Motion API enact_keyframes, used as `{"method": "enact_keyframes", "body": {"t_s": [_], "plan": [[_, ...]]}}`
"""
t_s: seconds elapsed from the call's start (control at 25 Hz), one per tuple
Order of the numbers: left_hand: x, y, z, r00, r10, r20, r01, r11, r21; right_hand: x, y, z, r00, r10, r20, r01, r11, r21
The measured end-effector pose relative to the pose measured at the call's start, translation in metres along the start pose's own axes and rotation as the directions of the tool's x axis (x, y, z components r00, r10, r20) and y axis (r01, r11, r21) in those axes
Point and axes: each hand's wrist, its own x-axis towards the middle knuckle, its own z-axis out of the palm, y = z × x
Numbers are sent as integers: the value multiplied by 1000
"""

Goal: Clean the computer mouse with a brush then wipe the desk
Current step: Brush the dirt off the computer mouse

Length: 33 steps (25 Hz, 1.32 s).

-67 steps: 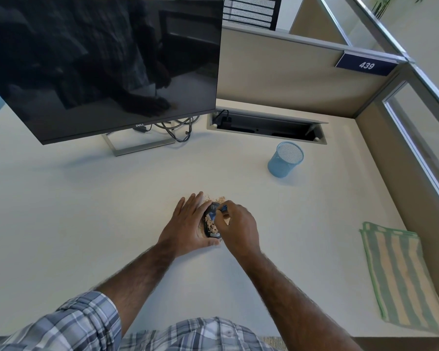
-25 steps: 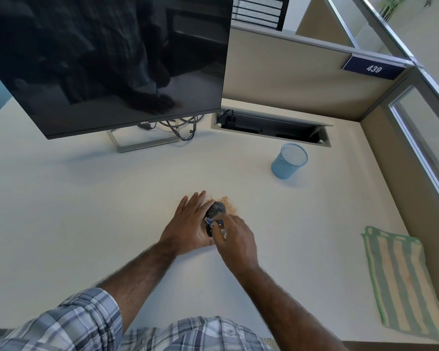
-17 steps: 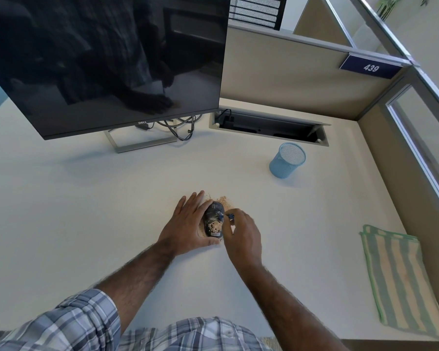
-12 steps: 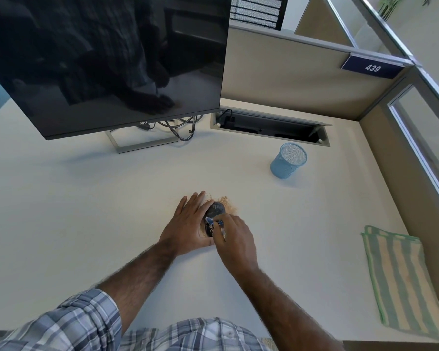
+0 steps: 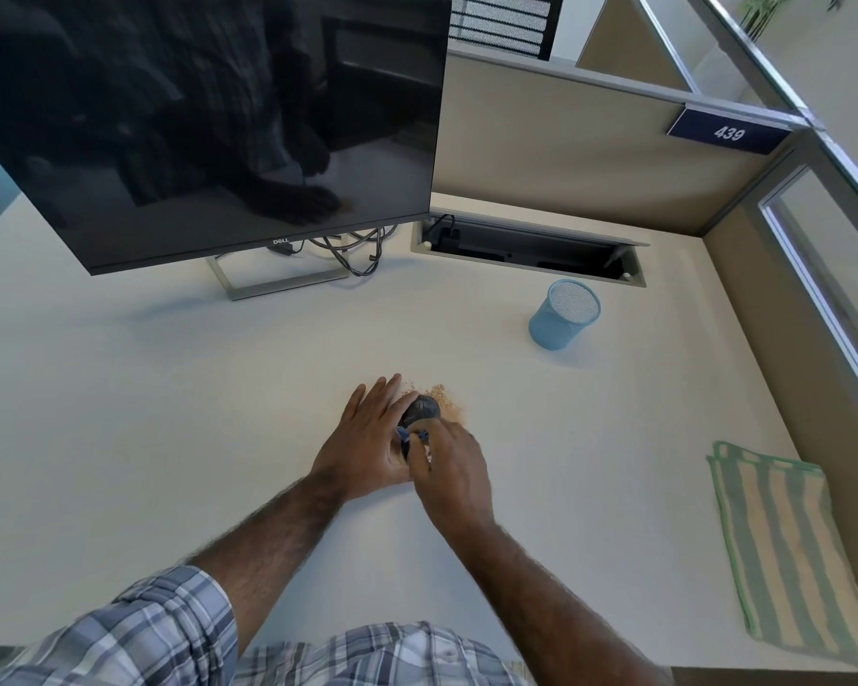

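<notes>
left hand (image 5: 367, 440) flat, fingers straight against dark grey rounded computer mouse (image 5: 421, 410); right hand (image 5: 453, 470) pinches small blue brush (image 5: 407, 434) over it. tan crumbs (image 5: 448, 406) beside mouse on white desk (image 5: 169, 413).

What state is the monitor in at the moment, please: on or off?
It appears off: the monitor has a dark screen that shows only dim reflections of the room, with no lit image.
</notes>
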Motion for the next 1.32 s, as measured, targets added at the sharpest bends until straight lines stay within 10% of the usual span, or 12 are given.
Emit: {"method": "enact_keyframes", "body": {"t_s": [0.28, 1.32], "plan": [[1, 0, -2, 997, -11, 70, 9, 999, 32, 18, 12, -10, 979, 190, -72, -186, 981, 56], [1, 9, -15, 991, -42, 127, 39, 999, 19, 19, 40, -35, 986, 160, 50, -165, 980, 109]]}}
